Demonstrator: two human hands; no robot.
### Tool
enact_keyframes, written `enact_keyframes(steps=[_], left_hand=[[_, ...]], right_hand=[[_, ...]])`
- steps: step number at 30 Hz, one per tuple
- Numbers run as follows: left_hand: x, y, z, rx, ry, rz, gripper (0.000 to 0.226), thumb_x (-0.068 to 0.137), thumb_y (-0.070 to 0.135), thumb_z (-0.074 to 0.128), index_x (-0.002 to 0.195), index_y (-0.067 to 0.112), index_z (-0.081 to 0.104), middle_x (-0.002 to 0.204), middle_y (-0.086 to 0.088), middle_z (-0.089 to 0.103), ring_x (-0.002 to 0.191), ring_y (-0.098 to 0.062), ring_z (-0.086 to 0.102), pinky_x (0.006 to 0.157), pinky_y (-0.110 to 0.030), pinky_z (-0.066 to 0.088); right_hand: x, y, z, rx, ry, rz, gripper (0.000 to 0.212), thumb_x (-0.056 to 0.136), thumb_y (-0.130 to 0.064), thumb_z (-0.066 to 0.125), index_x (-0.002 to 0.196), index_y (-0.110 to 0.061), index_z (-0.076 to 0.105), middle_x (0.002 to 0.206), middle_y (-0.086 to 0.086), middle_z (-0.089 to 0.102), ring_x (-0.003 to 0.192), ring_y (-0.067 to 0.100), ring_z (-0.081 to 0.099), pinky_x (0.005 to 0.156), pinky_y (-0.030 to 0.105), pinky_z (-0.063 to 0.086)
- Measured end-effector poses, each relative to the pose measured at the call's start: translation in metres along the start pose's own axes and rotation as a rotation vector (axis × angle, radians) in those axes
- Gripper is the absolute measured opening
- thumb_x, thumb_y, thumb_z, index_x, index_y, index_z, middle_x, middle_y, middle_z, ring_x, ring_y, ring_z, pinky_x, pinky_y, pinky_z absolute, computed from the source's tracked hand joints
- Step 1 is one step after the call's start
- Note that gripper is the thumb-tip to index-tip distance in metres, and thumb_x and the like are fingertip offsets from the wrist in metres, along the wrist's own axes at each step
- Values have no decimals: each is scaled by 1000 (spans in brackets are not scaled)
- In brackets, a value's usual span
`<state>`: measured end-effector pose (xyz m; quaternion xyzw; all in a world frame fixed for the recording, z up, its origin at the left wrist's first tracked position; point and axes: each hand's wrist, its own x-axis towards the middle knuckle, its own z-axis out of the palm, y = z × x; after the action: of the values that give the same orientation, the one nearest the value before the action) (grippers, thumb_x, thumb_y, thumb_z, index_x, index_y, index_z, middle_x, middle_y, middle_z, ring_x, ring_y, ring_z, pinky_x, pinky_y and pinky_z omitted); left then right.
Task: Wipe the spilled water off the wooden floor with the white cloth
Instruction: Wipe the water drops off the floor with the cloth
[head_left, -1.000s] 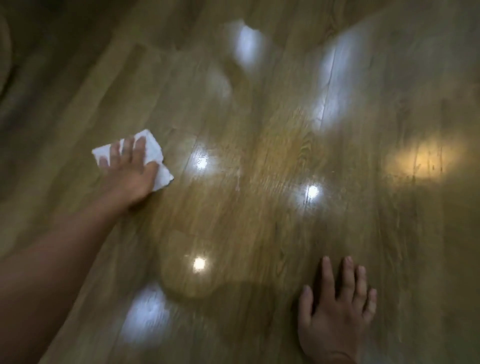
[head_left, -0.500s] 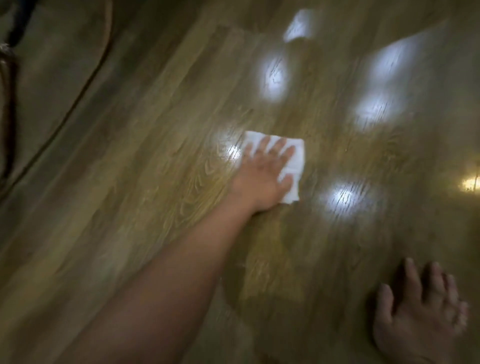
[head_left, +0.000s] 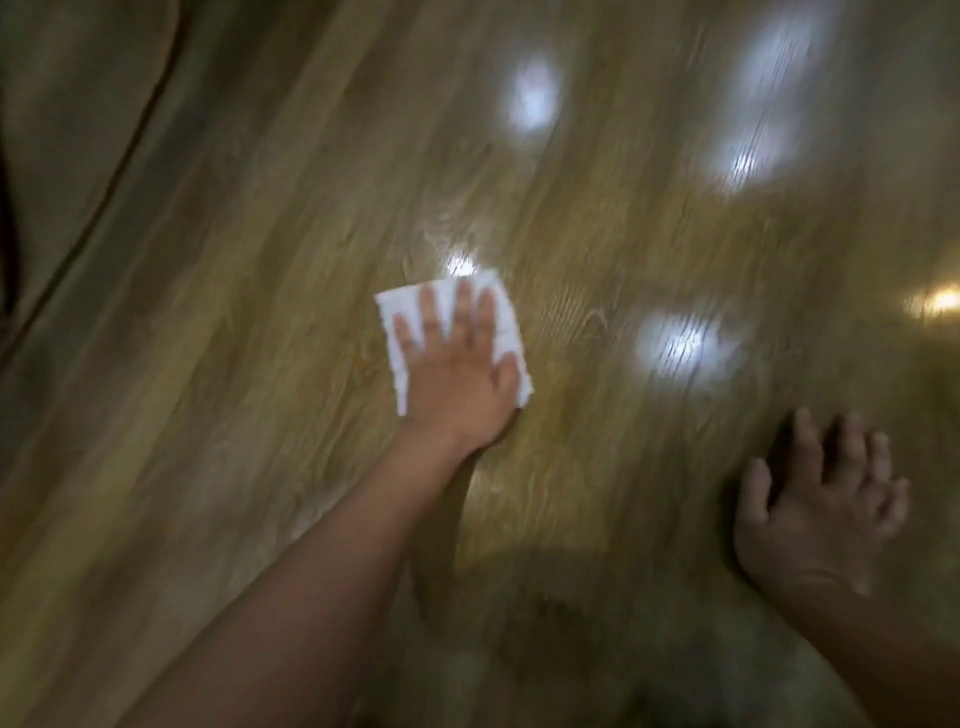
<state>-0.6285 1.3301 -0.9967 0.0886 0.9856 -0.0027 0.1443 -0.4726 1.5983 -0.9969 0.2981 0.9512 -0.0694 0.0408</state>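
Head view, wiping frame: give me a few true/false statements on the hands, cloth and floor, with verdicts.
1. The left hand lies flat on the white cloth, fingers spread. True.
2. The right hand grips a second cloth. False: it rests bare on the wooden floor, palm down, holding nothing.
3. The cloth is bunched into a ball. False: it lies spread roughly flat under the palm.
4. Bright light reflections show on the floor beyond the cloth. True.
5. The two hands touch each other. False: they are well apart, the right one nearer the camera.
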Motion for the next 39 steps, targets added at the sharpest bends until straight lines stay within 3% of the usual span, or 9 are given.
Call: enact_keyframes(steps=[4, 9, 12, 19, 23, 28, 32, 36, 39], left_hand=[[19, -15, -8, -30, 8, 315, 73, 92, 60, 11, 158, 30, 4, 167, 3, 0, 152, -26, -8, 119, -52, -9], [35, -148, -14, -161, 26, -292, 63, 104, 49, 20, 158, 23, 1, 167, -5, -5, 152, -30, -7, 120, -56, -4], [-28, -141, 5, -164, 74, -289, 62, 104, 44, 20, 158, 20, 1, 166, -5, -4, 152, -31, -6, 120, -56, -2], [-320, -14, 78, -83, -76, 338, 66, 99, 50, 31, 158, 23, 18, 166, -5, 9, 152, -35, 0, 115, -63, 15], [-273, -42, 69, -14, -82, 617, 68, 98, 56, 33, 157, 25, 19, 165, -5, 14, 152, -32, 5, 118, -61, 9], [-133, -63, 30, -113, -89, -181, 69, 100, 57, 14, 156, 26, -12, 165, -3, -18, 150, -32, -18, 119, -57, -7], [-175, -9, 28, -47, -151, -57, 67, 101, 48, 14, 155, 24, -18, 162, -2, -26, 147, -35, -25, 118, -57, -11], [-271, 30, 41, -157, -185, 443, 74, 90, 47, 36, 158, 30, 11, 167, -2, -4, 152, -30, -8, 122, -49, 3], [-292, 3, 30, -511, 207, 151, 56, 83, 31, 54, 136, 15, 54, 152, -13, 39, 137, -34, 40, 108, -45, 37]], right_hand=[[2, 0, 2, 10, 6, -6, 66, 87, -51, 28, 147, -22, 29, 159, 17, 18, 148, 33, 7, 118, 58, 4], [1, 3, 7, 5, 29, -20, 64, 89, -51, 28, 147, -23, 27, 159, 17, 17, 148, 34, 7, 118, 58, 3], [0, 2, 6, 12, 51, -20, 62, 91, -50, 28, 147, -23, 27, 159, 18, 19, 148, 35, 9, 118, 58, 3], [-3, 1, 4, 53, 65, -14, 58, 92, -50, 27, 145, -26, 27, 159, 16, 20, 147, 37, 12, 116, 62, 9], [-4, 1, 3, 56, 43, -20, 60, 90, -51, 25, 145, -26, 25, 159, 17, 18, 147, 38, 12, 116, 62, 10], [-5, 5, 6, 69, 101, -46, 65, 89, -49, 29, 146, -19, 32, 156, 21, 24, 146, 40, 15, 117, 61, 6], [1, 11, 0, 110, 9, -61, 67, 89, -51, 29, 147, -19, 34, 159, 17, 21, 149, 37, 9, 119, 58, 3], [-68, -1, -9, 355, 5, -445, 53, 93, -40, 39, 141, -16, 42, 157, 13, 29, 149, 33, 14, 117, 61, 14], [-205, -16, 9, 316, -4, -981, 46, 97, -32, 40, 138, -12, 48, 151, 16, 41, 145, 37, 27, 116, 59, 24]])
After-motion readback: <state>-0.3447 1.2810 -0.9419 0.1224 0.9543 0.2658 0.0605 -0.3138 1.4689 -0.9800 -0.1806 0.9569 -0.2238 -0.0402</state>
